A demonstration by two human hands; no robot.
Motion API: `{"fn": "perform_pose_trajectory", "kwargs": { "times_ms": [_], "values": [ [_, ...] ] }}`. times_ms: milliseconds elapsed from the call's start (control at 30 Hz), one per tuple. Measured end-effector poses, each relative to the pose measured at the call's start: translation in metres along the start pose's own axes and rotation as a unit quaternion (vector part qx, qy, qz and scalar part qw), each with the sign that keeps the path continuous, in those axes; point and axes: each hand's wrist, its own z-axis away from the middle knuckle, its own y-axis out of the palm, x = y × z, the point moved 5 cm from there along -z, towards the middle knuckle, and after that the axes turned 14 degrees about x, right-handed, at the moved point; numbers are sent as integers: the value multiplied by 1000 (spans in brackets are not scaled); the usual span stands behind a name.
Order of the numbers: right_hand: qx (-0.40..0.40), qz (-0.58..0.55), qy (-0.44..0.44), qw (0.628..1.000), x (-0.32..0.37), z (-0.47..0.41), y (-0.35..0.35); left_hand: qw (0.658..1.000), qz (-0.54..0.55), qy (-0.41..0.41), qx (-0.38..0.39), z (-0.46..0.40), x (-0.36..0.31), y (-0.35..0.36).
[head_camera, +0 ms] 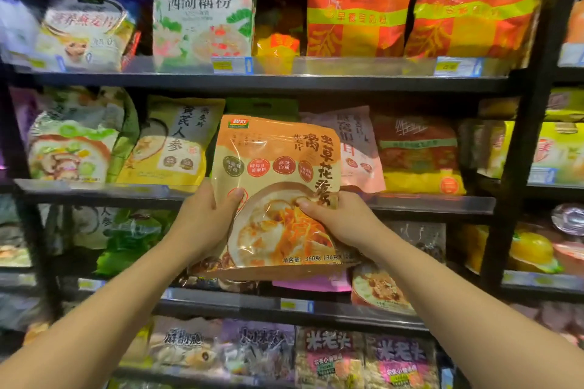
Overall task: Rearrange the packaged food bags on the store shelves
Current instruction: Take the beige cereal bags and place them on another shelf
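Orange glossy plastic food bag (278, 174) is held upright by both hands in front of the middle shelf (433, 203), its long axis vertical. It is gripped at its lower sides by the left hand (205, 215) and the right hand (338, 218), thumbs on the front. A dark gap between the yellow bag (177, 142) and the pink bag (357, 148) lies directly behind it, equally near to both hands.

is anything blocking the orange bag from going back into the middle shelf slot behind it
Nothing visible blocks it. The orange bag, held by the left hand and right hand, fronts a gap where only a green bag stands further back.
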Motion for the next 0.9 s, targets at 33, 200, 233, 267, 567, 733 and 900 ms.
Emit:
{"fn": "perform_pose_trajectory", "kwargs": {
  "times_ms": [33, 200, 233, 267, 567, 733, 900],
  "values": [
    [8, -1, -12, 1000, 6, -5, 7, 1000, -7, -7, -13, 5, 4, -10],
    [61, -17, -67, 996, 33, -26, 40, 997, -31, -32, -61, 34, 11, -54],
    [70, -20, -76, 994, 38, -30, 46, 996, -31, -38, -73, 41, 11, -62],
    [78, -24, -86, 993, 42, -34, 53, 995, -27, -42, -83, 48, 13, -70],
    [162, -46, -173, 970, 93, -63, 143, 971, -59, -129, -193, 126, 50, -142],
    [215, -60, -208, 952, 136, -67, 212, 953, -94, -167, -234, 173, 77, -194],
    [253, -63, -221, 940, 183, -73, 284, 944, -97, -186, -255, 217, 111, -257]
  ]
}}
